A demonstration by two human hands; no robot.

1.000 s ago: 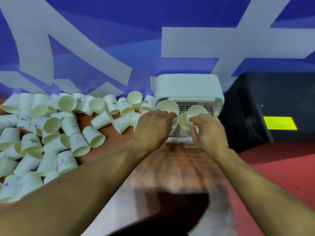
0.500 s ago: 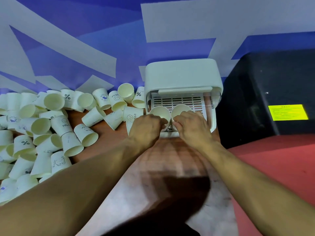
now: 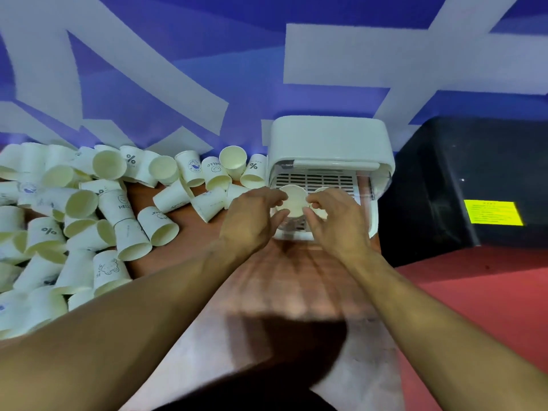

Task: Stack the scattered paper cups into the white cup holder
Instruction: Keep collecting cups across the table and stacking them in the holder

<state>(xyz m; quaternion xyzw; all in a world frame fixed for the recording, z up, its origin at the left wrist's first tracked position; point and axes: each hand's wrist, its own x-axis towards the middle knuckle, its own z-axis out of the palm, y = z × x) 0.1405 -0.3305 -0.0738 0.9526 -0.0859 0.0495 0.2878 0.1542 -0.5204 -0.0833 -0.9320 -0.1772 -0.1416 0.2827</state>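
At the front of the white cup holder [image 3: 329, 137], both my hands meet on one paper cup. My left hand [image 3: 252, 221] pinches the top cup [image 3: 292, 200] on its left side. My right hand [image 3: 338, 223] pinches it on its right side, fingers curled. This top cup sits mouth up in the left part of the holder. I think it rests on a stack, but I cannot see the stack well. A second cup [image 3: 321, 191] peeks out just beside it, half hidden behind my right hand.

Here is what I think could go wrong. Paper is soft, so a hard squeeze could bend the rim. A tilted cup could jam and not slide down. My right hand is very near the second cup, so a bump could knock it crooked. A hard push could shove the light holder back along the table [image 3: 296, 277].

Many loose cups [image 3: 89, 203] lie on their sides to my left, close to my left arm. One careless sweep could roll some off the table.
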